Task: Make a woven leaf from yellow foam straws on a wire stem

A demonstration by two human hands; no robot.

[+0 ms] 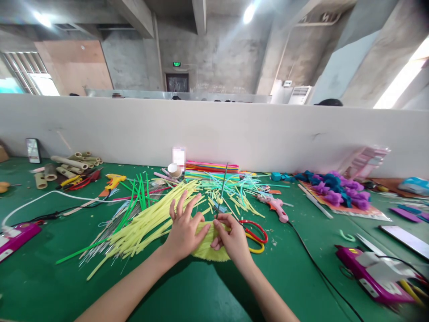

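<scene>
A ridged yellow piece [212, 254], looking like pipe cleaners laid side by side, rests on the green table between my hands. My left hand [186, 230] has its fingers spread, and its thumb lies against the yellow piece's upper left. My right hand [233, 239] is closed in a pinch around the lower end of a thin dark stick [223, 185], which points up and away; its other fingers curl over the yellow piece. Scissors with red and yellow handles [260, 229] lie just right of that hand. Loose yellow pipe cleaners [147, 223] spread out on the left.
Green pipe cleaners [142, 192] and bundled coloured ones [212, 167] lie behind. A pink glue gun [277, 207] with a trailing cord is at right, a yellow one [115, 181] at left. Purple power strips [372, 277] flank both sides. A white partition [214, 125] borders the back.
</scene>
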